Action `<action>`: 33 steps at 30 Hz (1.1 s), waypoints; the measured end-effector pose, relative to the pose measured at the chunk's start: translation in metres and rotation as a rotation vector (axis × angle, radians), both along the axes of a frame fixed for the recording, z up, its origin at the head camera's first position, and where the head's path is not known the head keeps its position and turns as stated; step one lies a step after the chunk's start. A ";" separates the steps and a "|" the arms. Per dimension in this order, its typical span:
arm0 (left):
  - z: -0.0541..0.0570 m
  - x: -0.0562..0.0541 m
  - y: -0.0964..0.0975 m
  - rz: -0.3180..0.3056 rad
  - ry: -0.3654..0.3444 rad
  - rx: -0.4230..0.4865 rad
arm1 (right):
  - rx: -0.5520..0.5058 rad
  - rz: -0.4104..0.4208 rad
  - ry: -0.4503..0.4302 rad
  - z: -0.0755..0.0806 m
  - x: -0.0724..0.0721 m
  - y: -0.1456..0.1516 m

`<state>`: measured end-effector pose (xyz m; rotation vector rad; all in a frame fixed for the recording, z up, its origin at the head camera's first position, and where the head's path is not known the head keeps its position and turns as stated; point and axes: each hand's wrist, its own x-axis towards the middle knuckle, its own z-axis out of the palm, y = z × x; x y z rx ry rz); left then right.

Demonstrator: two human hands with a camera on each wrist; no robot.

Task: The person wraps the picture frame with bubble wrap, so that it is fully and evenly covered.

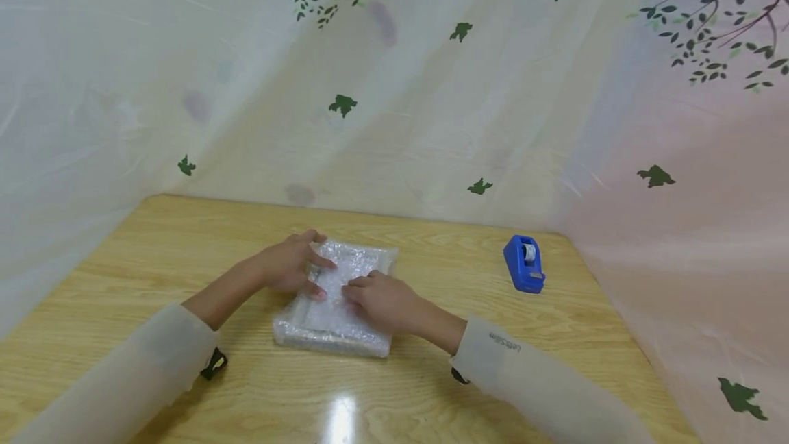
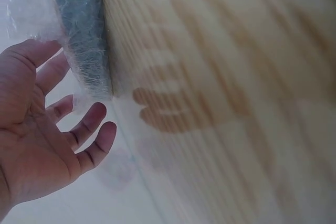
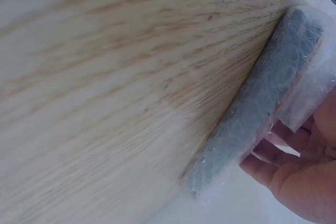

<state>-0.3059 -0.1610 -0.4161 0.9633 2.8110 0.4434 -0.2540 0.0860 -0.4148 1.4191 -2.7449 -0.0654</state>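
Note:
A flat package wrapped in clear bubble wrap [image 1: 348,342] lies on the wooden table, its long sides running away from me. My left hand [image 1: 290,264] rests at its far left side, fingers spread, with the thumb and a fingertip touching the top of the wrap. From the right, my right hand [image 1: 385,301] lies over the package, slightly bent fingers pressing on the upper layer near the middle. In the left wrist view, bubble wrap [image 2: 86,51] covers a bluish-grey side. The right wrist view shows the long wrapped edge [image 3: 257,103] and a loose wrap flap beside the hand.
A blue tape dispenser [image 1: 522,266] with a roll of tape stands at the table's right. Behind the wooden table [image 1: 203,238] hangs a pale sheet [image 1: 407,122] printed with leaves and branches, and it runs along both sides.

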 end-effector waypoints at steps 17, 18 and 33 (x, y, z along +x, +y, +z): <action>0.003 -0.003 0.003 0.013 -0.014 -0.009 | -0.061 0.049 -0.089 0.008 -0.007 0.023; 0.003 -0.002 0.003 0.015 -0.016 -0.012 | -0.060 0.042 -0.076 0.010 -0.008 0.026; 0.002 -0.003 0.003 0.012 -0.010 -0.025 | -0.187 0.019 0.069 0.016 -0.017 0.089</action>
